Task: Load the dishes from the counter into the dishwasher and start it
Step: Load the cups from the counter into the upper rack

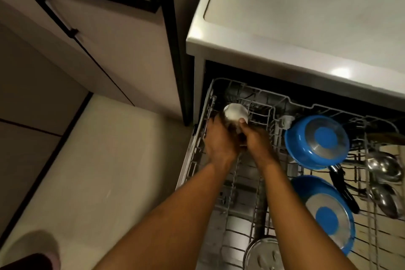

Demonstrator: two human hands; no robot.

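Note:
A small white bowl (234, 113) sits upside down at the far left of the pulled-out dishwasher rack (198, 136). My left hand (219, 141) and my right hand (256, 141) both grip the bowl from the near side, the right thumb lying on its base. Two blue pans (317, 141) (326, 215) lie bottom-up on the right of the rack. Metal ladles (383, 166) stand at the far right. A metal lid (265, 254) shows at the rack's near edge.
The white countertop (306, 17) runs above the dishwasher opening. A beige cabinet with a black handle (57, 15) stands on the left. Light floor tiles lie at lower left, with my slippered foot (35, 247) on them.

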